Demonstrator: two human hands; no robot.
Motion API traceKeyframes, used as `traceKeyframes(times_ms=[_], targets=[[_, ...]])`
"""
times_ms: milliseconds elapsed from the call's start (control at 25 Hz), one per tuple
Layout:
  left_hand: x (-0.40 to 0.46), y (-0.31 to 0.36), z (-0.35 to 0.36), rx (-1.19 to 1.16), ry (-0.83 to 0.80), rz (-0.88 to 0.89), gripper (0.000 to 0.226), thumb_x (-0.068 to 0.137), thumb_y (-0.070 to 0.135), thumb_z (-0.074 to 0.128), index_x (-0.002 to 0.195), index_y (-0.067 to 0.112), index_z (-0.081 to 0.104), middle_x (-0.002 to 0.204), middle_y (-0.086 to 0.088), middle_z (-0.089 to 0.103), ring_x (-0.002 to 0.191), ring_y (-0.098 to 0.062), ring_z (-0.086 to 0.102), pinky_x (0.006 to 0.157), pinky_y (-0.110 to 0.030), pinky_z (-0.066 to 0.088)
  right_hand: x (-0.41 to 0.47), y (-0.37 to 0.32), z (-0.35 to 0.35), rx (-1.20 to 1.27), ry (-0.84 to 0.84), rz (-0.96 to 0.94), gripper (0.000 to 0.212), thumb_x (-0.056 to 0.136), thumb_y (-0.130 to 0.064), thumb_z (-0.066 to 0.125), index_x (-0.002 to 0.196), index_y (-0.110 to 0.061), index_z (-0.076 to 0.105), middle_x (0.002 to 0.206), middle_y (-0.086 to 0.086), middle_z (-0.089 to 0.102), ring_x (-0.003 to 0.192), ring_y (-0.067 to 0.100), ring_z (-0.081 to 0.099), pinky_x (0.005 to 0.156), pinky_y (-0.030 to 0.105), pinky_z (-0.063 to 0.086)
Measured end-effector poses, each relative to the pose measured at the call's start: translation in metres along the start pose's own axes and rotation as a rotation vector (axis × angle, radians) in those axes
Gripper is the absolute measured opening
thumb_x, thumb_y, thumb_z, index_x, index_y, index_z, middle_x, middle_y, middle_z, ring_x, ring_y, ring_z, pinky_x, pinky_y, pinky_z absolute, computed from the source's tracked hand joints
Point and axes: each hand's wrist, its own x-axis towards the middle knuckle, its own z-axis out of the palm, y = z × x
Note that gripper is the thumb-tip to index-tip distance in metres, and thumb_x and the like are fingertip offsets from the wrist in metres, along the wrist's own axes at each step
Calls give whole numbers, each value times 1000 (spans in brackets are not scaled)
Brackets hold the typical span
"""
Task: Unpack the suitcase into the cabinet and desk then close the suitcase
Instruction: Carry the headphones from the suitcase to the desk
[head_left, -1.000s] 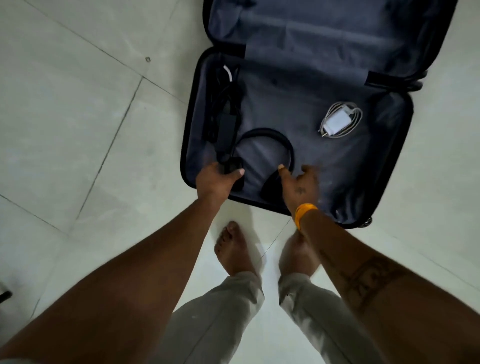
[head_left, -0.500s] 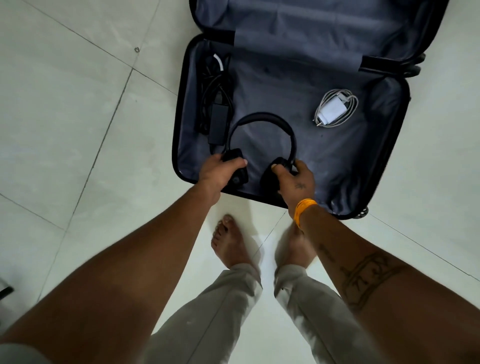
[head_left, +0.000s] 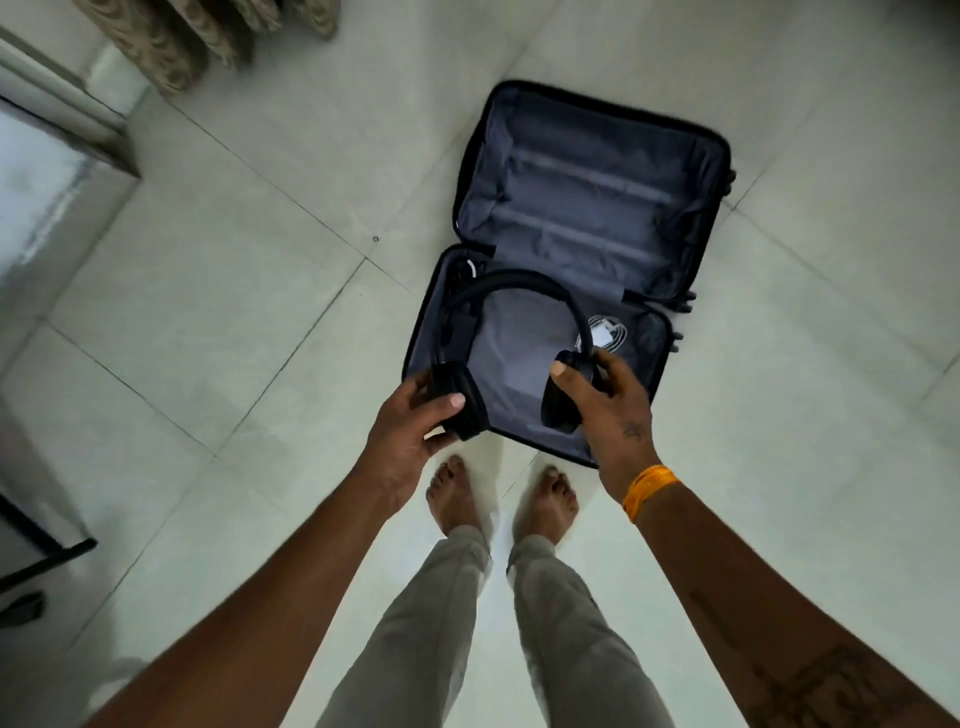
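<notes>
- Black headphones (head_left: 524, 332) gripped by both earcups — left hand (head_left: 410, 436), right hand (head_left: 608, 410).
- Open suitcase (head_left: 597, 197) at twelve o'clock — white charger (head_left: 605, 332) inside.

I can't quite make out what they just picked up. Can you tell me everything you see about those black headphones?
The headphones are black over-ear ones with a matte look: a thin arched headband joining two thick padded ear cups. They are held up in the air above the open suitcase, band arching away from the person, cups nearest. The left hand grips the left cup, thumb across its face; the right hand grips the right cup. No cable shows on them. Nothing else touches them.
</notes>
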Motion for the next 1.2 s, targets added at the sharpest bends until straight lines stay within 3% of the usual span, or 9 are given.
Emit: traceKeyframes(times_ms=[80,320,440,600,880,1200], targets=[[-57,38,2,-58,6,76,58,81,16,78,137,16,61,130,-12,71,117,-32,70,99,-50,58,-44,-54,-2,15,-94,-52,47,87,-37,82,131,-27,67,125,-3,73,112,9,70,92,26,58],[-241,135,3,-177,179,410,64,78,13,85,139,15,63,122,-7,76,110,-25,73,89,-40,59,-173,-177,11,90,-402,-159,46,103,-12,60,147,-27,56,136,-4,69,125,19,66,102,38,54],[-308,151,-9,-271,313,532,64,79,16,81,140,16,63,128,-9,74,120,-30,69,99,-49,57,-228,-209,38,30,-492,-225,45,102,-13,61,145,-27,59,137,-2,69,125,20,66,101,42,54],[-406,156,-50,-403,514,684,62,79,17,81,138,21,64,127,-6,74,120,-28,69,99,-45,56,-310,-233,88,-25,-605,-260,47,96,-14,71,140,-27,58,131,3,70,118,22,69,99,44,57],[-536,95,-138,-621,801,789,58,78,20,84,133,19,66,122,-7,76,115,-30,72,105,-55,54,-427,-229,185,-254,-974,-363,36,96,-12,69,128,-23,60,122,9,71,114,25,70,98,47,57],[-680,-19,-280,-799,1077,865,54,87,6,80,136,19,63,120,-4,77,116,-26,72,104,-47,54,-609,-121,313,-360,-1261,-362,34,94,-14,72,127,-19,64,122,4,73,109,20,73,96,48,59]])
